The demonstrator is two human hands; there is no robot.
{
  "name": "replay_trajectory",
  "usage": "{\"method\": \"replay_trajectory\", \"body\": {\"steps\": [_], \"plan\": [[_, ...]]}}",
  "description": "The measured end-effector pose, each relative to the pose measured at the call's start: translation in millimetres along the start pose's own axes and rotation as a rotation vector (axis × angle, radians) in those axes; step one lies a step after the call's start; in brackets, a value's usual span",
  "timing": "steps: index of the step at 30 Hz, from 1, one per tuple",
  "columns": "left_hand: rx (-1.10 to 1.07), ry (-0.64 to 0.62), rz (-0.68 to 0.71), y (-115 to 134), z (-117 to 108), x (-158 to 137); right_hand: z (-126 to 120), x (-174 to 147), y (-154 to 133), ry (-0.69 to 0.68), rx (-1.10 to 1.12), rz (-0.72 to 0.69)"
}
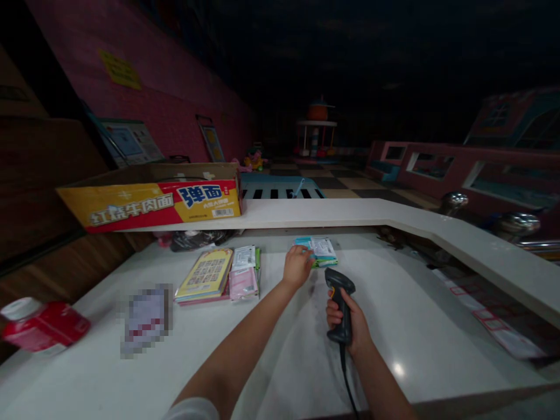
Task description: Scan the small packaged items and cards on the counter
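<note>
My right hand (343,318) is wrapped round the handle of a black barcode scanner (340,303), its head tilted up and a cord running down towards me. Ahead and to the left, my left hand (298,266) has its fingers curled at the left edge of a small pile of flat blue, white and green packets (324,249) on the white counter. What the fingertips pinch there is partly hidden. Left of that hand lies another pile of flat packets (244,280), pink and white on top, beside a stack of yellow-covered booklets (205,274).
A red bottle with a white cap (41,324) lies at the left, near a blurred-out item (146,318). The raised white ledge (315,213) crosses behind my hands and carries an open red-and-yellow carton (161,201). Papers (490,318) lie under its right part.
</note>
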State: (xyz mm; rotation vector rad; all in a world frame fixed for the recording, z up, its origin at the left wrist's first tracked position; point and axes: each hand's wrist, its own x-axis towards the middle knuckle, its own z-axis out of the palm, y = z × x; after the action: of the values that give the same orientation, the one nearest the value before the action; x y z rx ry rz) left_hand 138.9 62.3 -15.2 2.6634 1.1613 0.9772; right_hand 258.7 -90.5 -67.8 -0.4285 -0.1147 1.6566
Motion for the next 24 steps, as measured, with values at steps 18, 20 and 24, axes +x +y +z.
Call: {"method": "replay_trajectory", "body": {"steps": [18,20,24], "plan": [[0.498,-0.175,-0.489,-93,-103,-61,-6,-6,3,-0.001,-0.018,-0.006],[0.487,-0.208,-0.488,-94,-97,-59,-5,-6,3,0.005,-0.021,-0.008],[0.480,-0.163,-0.523,-94,-91,-53,-4,-6,3,0.012,-0.026,-0.009]]}}
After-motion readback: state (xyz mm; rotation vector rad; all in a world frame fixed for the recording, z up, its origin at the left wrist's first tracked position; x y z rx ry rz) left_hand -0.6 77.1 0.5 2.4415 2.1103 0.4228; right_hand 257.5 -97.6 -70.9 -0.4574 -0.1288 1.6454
